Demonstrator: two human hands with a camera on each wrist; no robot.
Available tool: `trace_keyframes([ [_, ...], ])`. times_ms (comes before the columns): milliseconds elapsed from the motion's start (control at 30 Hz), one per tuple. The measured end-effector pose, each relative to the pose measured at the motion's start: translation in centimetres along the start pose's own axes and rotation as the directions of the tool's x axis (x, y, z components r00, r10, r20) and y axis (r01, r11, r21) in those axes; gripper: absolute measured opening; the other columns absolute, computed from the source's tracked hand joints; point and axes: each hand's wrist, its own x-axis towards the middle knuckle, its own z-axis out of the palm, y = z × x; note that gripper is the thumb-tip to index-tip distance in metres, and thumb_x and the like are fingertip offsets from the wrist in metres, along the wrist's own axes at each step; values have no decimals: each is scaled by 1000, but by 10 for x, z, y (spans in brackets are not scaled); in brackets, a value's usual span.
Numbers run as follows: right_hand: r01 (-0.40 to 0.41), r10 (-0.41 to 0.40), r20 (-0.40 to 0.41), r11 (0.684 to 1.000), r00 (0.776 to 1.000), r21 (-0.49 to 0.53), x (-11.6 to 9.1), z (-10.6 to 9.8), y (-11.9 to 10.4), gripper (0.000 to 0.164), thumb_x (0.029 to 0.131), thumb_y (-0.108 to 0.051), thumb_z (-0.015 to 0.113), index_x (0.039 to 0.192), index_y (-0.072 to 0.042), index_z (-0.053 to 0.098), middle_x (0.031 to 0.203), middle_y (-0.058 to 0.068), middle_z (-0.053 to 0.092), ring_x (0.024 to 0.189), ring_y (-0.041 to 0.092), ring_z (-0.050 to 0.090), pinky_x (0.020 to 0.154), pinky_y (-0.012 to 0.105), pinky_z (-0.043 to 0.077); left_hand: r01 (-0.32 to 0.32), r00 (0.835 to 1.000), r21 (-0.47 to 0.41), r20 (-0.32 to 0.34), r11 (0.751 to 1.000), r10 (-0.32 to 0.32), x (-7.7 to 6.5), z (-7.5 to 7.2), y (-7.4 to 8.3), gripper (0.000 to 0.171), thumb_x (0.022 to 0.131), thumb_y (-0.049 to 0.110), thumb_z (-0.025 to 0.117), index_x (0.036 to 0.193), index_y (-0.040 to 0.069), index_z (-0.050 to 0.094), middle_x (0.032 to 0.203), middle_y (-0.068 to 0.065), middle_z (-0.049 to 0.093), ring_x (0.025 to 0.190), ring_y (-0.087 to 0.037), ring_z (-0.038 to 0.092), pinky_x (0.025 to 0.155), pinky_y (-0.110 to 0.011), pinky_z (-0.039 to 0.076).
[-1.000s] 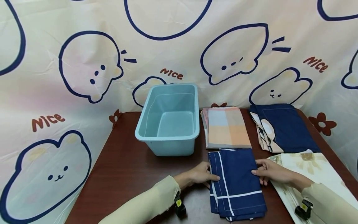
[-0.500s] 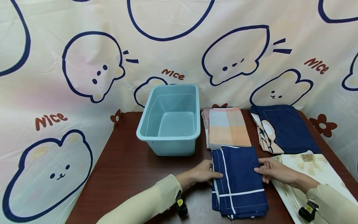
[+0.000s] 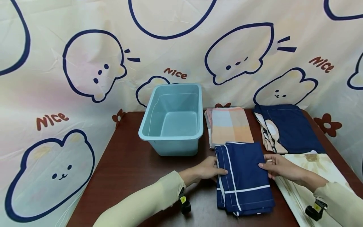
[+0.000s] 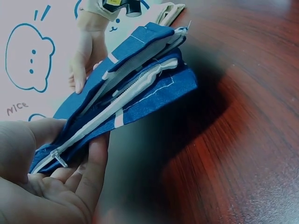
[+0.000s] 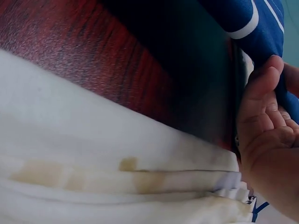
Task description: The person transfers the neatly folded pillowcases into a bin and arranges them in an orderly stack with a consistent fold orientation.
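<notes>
A folded navy zippered cover (image 3: 246, 176) with white stripes is held up by both hands, over the front right of the table. My left hand (image 3: 208, 168) pinches its left edge, thumb on top and fingers beneath. My right hand (image 3: 279, 165) grips the right edge in the same way. In the left wrist view the folded layers of the cover (image 4: 126, 93) part at the side, showing a white zipper with a metal pull near my left thumb. The raised cover (image 5: 261, 28) throws a dark shadow on the table in the right wrist view.
A light blue plastic tub (image 3: 171, 146) stands at the back, left of the cloths. Behind the cover lies a folded checked cloth (image 3: 231, 129). At the right are another folded navy cloth (image 3: 297, 129) and a folded cream floral cloth (image 3: 314, 164), beneath my right forearm.
Both hands have carried the navy cover a little away from the table's front and slightly right. Its far end overlaps the checked cloth more in the head view. The grips have stayed the same.
</notes>
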Motion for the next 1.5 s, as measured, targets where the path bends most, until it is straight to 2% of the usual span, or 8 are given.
trace_keyframes([
  [333,2,-2,-5,1000,1000,-14,-3,-4,-9,68,105,-26,55,147,20,27,66,-2,68,60,11,63,60,31,56,-12,1000,-5,6,1000,12,-1,-3,6,29,96,7,66,125,4,66,110,-19,76,90,-24,75,65,-36,60],
  [567,2,-2,-17,999,1000,-36,-4,-7,-19,78,105,-26,55,150,22,15,64,-2,67,61,14,65,60,30,56,-12,1000,21,6,1000,12,-2,-6,14,32,96,8,67,128,5,65,111,-17,76,92,-24,75,66,-37,61],
  [667,24,-25,-21,998,999,-59,-5,-8,-22,73,105,-25,55,149,22,20,64,-1,66,61,16,65,60,31,56,-13,1000,34,3,999,12,-2,-7,17,32,96,9,68,128,6,66,110,-16,76,92,-23,75,67,-36,61],
  [867,47,-50,-38,995,998,-89,-6,-9,-26,47,104,-23,56,130,15,45,63,-4,65,60,18,65,59,33,57,-13,1000,25,10,1000,13,-5,-9,21,34,96,9,67,130,6,65,112,-16,76,94,-24,76,69,-37,62],
  [1033,70,-73,-39,995,997,-72,-7,-9,-31,45,105,-21,55,129,15,44,60,-8,61,59,15,65,58,33,57,-17,1000,33,12,999,17,-7,-11,25,34,97,9,67,130,5,64,113,-17,76,94,-24,75,69,-36,62],
  [1167,83,-85,-41,994,996,-66,-8,-8,-34,25,105,-20,55,105,4,50,60,-8,60,61,16,66,58,32,57,-16,1000,43,14,999,16,-9,-13,29,34,97,10,67,130,5,64,113,-17,76,93,-23,75,69,-35,62],
  [1267,97,-99,-37,993,994,-67,-8,-8,-36,25,105,-20,55,87,-7,44,59,-9,56,61,18,67,57,32,56,-13,1000,59,7,998,13,-10,-14,32,34,96,12,67,130,5,64,112,-16,76,92,-21,75,68,-35,61],
  [1500,133,-134,-16,988,991,-74,-9,-8,-42,24,105,-19,55,87,-6,45,58,-9,55,53,23,60,53,33,52,-18,1000,76,3,997,18,-10,-17,36,37,96,10,67,132,3,61,114,-19,75,93,-22,75,69,-38,61],
])
